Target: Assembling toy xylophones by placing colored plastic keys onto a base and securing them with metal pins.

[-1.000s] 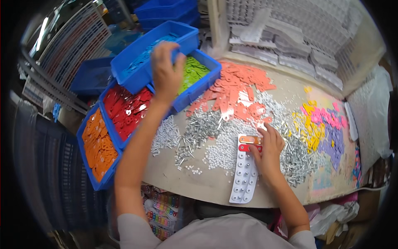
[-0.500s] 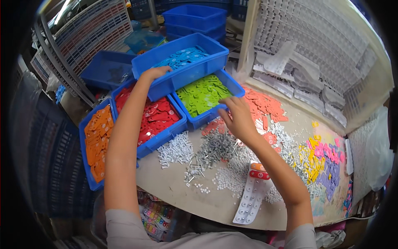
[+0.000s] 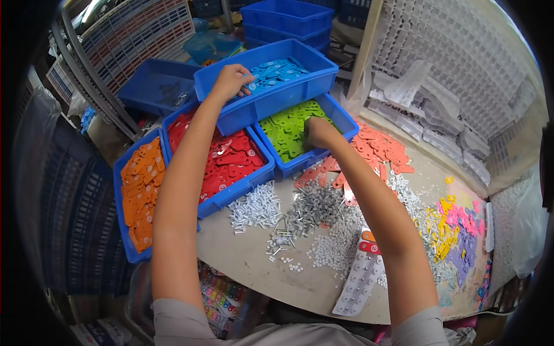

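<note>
My left hand is inside the left end of the upper blue bin, its fingers bent down around a flat blue plastic piece among many others. Lower and to the right, my right hand dips into a second bin of flat green plastic pieces. Its fingers are curled under and mostly hidden, so what they hold does not show. A white strip with rows of round studs lies on the table beside my right forearm. One orange piece and one red piece sit across its far end.
Bins of red pieces and orange pieces stand at left. White rivets, grey metal rivets and coral pieces are heaped on the table. Yellow and purple pieces lie at right. A white-framed rack stands behind.
My left hand has moved from the bin's rim down onto the blue pieces. My right hand has gone from above the bin's near edge into the green pieces, its fingers curling. The view has shifted slightly.
</note>
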`<control>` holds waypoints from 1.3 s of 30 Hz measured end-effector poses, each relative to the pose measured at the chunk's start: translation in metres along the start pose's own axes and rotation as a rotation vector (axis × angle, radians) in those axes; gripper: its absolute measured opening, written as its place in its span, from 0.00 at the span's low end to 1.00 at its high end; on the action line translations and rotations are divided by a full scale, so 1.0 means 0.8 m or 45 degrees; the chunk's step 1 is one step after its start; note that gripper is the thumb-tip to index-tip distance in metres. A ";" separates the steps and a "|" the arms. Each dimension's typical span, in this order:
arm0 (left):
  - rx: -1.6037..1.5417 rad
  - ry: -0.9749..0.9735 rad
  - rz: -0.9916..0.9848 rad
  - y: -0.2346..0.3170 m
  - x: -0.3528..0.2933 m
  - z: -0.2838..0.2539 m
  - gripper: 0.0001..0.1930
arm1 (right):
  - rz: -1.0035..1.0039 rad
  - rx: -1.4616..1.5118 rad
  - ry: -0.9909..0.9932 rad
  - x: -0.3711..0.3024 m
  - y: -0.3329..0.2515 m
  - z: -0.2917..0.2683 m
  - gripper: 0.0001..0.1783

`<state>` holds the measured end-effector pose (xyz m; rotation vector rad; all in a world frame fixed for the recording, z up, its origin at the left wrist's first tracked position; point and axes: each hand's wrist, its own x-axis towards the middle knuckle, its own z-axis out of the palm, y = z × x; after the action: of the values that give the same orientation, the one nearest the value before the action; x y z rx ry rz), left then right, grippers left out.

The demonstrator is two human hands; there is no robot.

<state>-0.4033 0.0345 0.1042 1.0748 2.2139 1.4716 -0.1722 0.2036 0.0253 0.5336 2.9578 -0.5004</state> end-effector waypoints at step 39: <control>-0.651 -0.948 -0.182 0.187 -0.376 0.195 0.06 | 0.352 1.479 0.545 -0.499 -0.061 -0.014 0.08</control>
<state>-0.0410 -0.0416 0.1156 1.0278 1.2854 1.2015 0.1828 0.0348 0.1105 1.2024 2.5144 -2.2860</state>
